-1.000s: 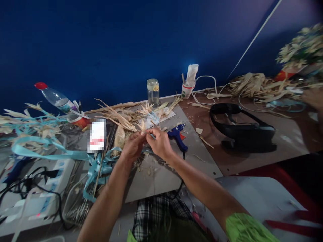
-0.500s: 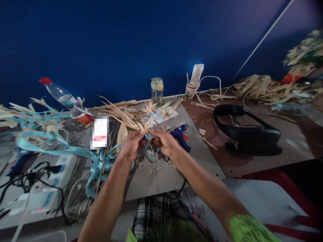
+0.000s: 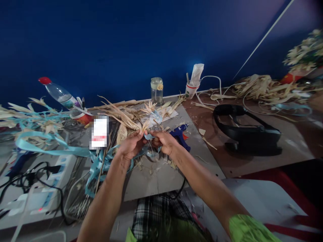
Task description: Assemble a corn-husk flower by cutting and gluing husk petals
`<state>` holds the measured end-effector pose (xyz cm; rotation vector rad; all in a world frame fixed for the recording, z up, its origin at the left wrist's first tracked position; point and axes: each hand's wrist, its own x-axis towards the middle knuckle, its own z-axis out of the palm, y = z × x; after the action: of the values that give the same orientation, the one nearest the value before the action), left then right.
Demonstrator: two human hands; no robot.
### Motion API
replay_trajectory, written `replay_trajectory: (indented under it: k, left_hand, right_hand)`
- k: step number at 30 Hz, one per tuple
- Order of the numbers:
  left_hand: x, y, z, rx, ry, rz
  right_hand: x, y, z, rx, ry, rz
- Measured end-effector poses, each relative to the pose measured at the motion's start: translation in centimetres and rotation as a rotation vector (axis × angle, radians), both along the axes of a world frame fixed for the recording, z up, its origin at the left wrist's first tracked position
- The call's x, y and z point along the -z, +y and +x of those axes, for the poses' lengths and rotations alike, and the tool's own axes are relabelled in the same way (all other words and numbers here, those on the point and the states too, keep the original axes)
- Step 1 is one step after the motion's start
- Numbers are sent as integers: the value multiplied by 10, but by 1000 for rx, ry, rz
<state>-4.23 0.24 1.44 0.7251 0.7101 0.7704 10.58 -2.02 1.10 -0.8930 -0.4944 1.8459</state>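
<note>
My left hand (image 3: 132, 144) is closed in a pinch around a small dried-husk flower (image 3: 145, 127), at its base. Close beside it, my right hand (image 3: 164, 140) pinches a light blue ribbon (image 3: 149, 136) against the flower's base. A thin pale wire or stem (image 3: 150, 145) hangs below the fingers. More blue ribbon (image 3: 97, 164) lies looped by my left forearm. Dried husk strips (image 3: 123, 116) are spread just beyond my hands, with another husk flower (image 3: 151, 109) on white paper behind. A blue glue gun (image 3: 181, 137) rests right of my right hand.
A clear jar (image 3: 156, 90) and a paper cup (image 3: 192, 90) stand along the wall. On the right lie a black headset-like device (image 3: 247, 131) and a husk pile (image 3: 262, 87). A power strip (image 3: 54, 188) with cables, a tilted bottle (image 3: 59, 93) and blue-stemmed flowers (image 3: 42, 117) occupy the left.
My hands stay together at the flower's base, with only slight finger movement. The ribbon end between them has shifted a little, and the fingers of my right hand have turned slightly.
</note>
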Motion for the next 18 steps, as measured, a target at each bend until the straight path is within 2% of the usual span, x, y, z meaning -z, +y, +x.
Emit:
replay_trajectory:
  k: [7,11,18]
  left_hand:
    - [0,-1,4,19,-35,16]
    - [-1,-1,4,26,-3,-1]
    - [1,1,6,-134,71,48]
  right_hand:
    - [1,2,3,-60,64,-60]
    - [-3,0,4,-44,40,-13]
    - [-4,-3,4,58,-52,96]
